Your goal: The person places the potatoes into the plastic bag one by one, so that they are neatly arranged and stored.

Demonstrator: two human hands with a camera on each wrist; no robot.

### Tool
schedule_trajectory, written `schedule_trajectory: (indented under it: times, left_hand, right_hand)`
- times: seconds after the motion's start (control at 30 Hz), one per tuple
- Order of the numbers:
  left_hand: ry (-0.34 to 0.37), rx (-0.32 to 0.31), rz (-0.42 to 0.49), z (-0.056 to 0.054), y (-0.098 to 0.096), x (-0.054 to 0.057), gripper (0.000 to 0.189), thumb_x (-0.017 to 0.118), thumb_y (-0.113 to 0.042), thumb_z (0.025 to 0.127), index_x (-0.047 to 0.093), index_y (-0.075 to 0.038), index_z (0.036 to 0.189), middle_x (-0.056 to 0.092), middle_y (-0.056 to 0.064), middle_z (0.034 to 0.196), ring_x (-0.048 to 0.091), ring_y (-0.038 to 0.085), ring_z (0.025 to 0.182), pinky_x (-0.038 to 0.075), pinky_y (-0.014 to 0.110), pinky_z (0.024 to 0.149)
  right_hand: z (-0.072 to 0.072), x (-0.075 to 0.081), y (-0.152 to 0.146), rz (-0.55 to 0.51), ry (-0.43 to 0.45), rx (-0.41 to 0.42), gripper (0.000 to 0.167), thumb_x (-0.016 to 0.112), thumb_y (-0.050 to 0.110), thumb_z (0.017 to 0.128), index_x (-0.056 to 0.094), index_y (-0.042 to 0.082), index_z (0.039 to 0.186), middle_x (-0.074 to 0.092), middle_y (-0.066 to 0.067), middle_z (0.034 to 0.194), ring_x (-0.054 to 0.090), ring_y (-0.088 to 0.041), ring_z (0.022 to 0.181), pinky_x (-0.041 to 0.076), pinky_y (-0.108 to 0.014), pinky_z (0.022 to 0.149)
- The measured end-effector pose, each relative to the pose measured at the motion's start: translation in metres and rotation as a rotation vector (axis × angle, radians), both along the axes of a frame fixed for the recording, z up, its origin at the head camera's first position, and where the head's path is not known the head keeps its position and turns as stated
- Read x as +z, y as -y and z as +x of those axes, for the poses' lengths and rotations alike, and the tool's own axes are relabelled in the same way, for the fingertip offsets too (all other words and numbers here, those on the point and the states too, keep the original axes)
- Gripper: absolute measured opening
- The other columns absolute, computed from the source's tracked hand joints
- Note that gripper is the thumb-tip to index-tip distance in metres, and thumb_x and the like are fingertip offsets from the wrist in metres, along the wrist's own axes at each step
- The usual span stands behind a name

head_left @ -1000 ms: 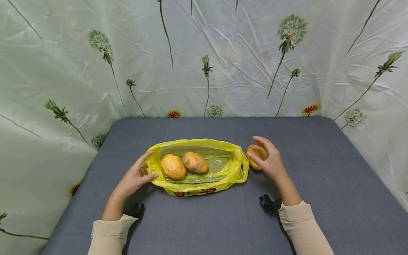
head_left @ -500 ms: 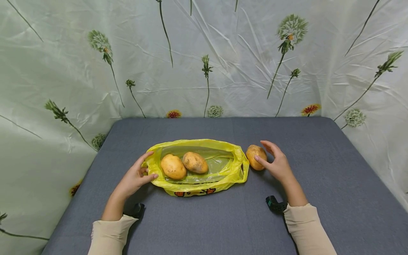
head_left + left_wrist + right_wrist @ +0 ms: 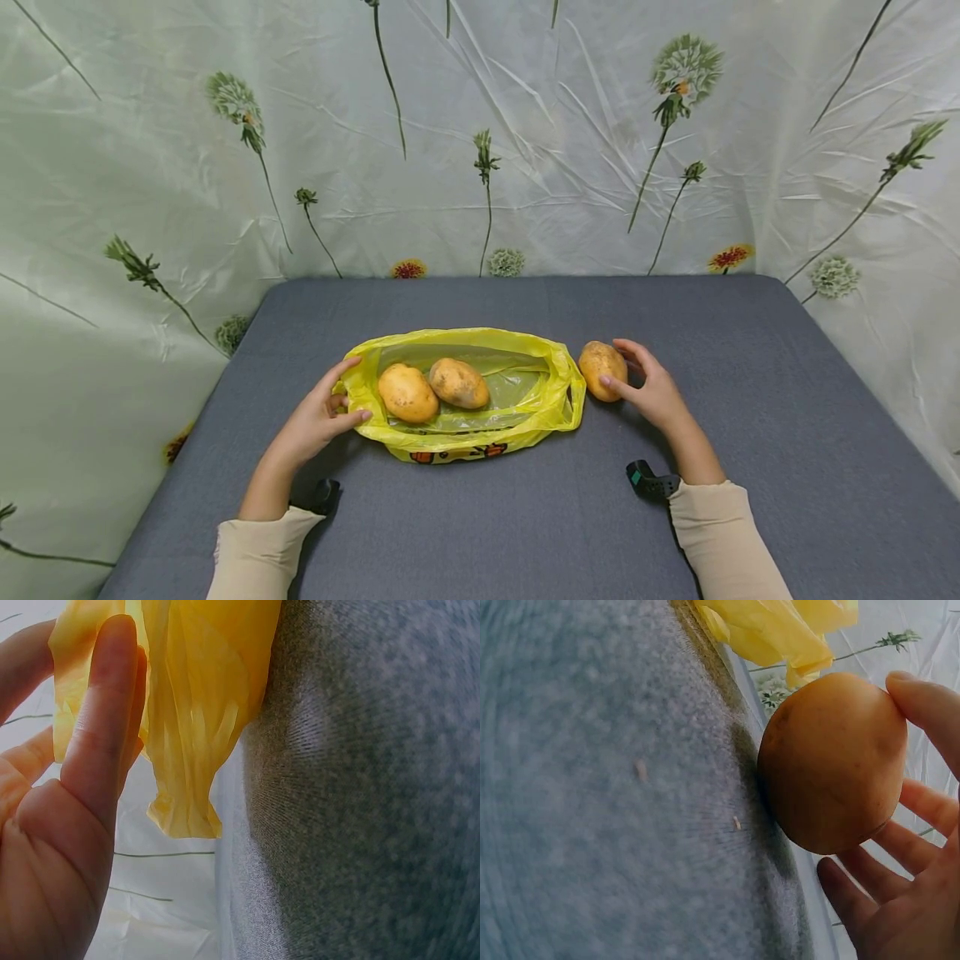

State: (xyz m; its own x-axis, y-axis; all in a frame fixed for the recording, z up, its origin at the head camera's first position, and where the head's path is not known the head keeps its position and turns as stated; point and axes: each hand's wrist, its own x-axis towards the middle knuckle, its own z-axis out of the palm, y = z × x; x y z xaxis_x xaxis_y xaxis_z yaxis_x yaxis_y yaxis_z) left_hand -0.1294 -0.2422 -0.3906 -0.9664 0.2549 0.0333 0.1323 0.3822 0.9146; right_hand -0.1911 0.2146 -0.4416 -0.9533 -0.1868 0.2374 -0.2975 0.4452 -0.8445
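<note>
A yellow plastic bag lies with its mouth spread wide, and two potatoes, a left potato and a right potato, rest inside it. My left hand touches the bag's left end, thumb at the front rim and a finger at the back rim. In the left wrist view, the thumb lies straight along the yellow plastic. A third potato sits on the table just right of the bag. Beside it is my right hand, thumb tip at the potato's edge and loosely spread fingers along its far side.
A grey cloth-covered table carries everything. Behind and beside it hangs a pale curtain with printed flowers. Small black devices, a left one and a right one, are worn at the wrists.
My right hand has shifted right and slightly toward me, off the top of the third potato, which stays in place. The left hand and the bag have not visibly moved.
</note>
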Motion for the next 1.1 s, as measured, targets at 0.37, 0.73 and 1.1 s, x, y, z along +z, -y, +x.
schedule_trajectory:
  times: [0.37, 0.73, 1.1]
  left_hand:
    - [-0.001, -0.006, 0.012, 0.000, 0.001, -0.001, 0.074, 0.062, 0.007, 0.080, 0.018, 0.003, 0.139, 0.030, 0.028, 0.119, 0.048, 0.013, 0.070, 0.039, 0.024, 0.051]
    - [0.004, -0.003, 0.018, 0.001, 0.000, 0.000, 0.073, 0.062, 0.006, 0.080, 0.018, 0.002, 0.139, 0.030, 0.027, 0.117, 0.048, 0.012, 0.069, 0.038, 0.024, 0.049]
    - [0.006, 0.000, 0.022, -0.004, 0.006, -0.012, 0.076, 0.063, 0.006, 0.080, 0.018, 0.000, 0.140, 0.028, 0.027, 0.123, 0.049, 0.013, 0.071, 0.040, 0.025, 0.051]
  right_hand:
    - [0.001, -0.004, -0.001, -0.021, 0.129, 0.028, 0.065, 0.067, 0.014, 0.082, 0.033, 0.004, 0.136, 0.036, -0.021, 0.133, 0.049, -0.036, 0.108, 0.042, -0.043, 0.083]
    - [0.001, -0.005, -0.004, -0.055, 0.077, -0.006, 0.062, 0.068, 0.009, 0.080, 0.036, 0.004, 0.134, 0.038, -0.020, 0.131, 0.050, -0.036, 0.104, 0.041, -0.014, 0.073]
    - [0.019, 0.035, 0.015, -0.042, -0.019, -0.058, 0.059, 0.066, 0.000, 0.078, 0.038, -0.005, 0.130, 0.037, -0.024, 0.130, 0.047, -0.039, 0.108, 0.038, -0.040, 0.087]
